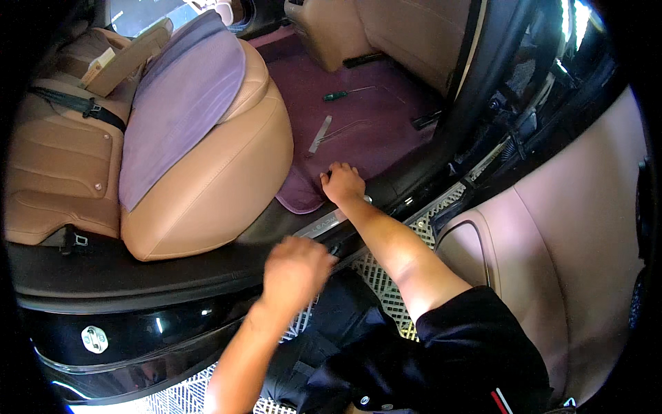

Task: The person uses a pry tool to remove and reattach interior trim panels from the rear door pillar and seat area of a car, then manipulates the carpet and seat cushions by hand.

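My right hand [343, 183] reaches over the car's door sill [324, 223], low above the edge of the purple floor mat [372, 165]. Its fingers are curled; whatever they hold is hidden. Nearer to me, on the outer side of the sill, my left hand [295, 270] is closed and smeared by motion. A small dark shape shows by its fingers, too unclear to name. Beyond the right hand, a flat silvery strip [320, 134] and a thin rod [348, 128] lie on the mat. Farther back lies a screwdriver [336, 96] with a green handle and long shaft.
A tan rear seat [227, 179] fills the left, with a purple cloth [183, 103] draped over it and a seat belt [79, 103] alongside. The open door [545, 234] stands at right. Tan front seat [400, 34] is beyond; white floor grating [386, 283] shows below.
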{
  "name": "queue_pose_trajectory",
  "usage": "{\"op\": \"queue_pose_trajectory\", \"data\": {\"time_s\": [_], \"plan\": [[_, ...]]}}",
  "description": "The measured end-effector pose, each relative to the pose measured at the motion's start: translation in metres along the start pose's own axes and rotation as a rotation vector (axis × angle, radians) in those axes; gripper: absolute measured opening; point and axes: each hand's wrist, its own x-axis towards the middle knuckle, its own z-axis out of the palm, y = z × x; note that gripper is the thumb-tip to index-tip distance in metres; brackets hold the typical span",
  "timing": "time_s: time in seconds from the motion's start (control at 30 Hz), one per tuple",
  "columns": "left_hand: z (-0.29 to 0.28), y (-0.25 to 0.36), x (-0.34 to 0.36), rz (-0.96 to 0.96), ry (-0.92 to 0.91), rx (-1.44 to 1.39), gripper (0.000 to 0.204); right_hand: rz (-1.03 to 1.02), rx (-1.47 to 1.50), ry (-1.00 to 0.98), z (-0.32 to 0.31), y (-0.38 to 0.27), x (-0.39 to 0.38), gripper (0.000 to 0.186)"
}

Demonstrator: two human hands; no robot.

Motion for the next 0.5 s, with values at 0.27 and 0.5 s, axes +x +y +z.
{"op": "queue_pose_trajectory", "data": {"time_s": [0.27,0.5], "plan": [[0.094,-0.1,0.001,-0.186,-0.24,0.379,0.062,-0.44,-0.092,0.159,0.039,0.021,0.102,0.032],[0.099,-0.107,0.019,-0.181,-0.212,0.277,0.069,-0.643,-0.236,0.159,0.067,0.01,0.141,0.049]]}}
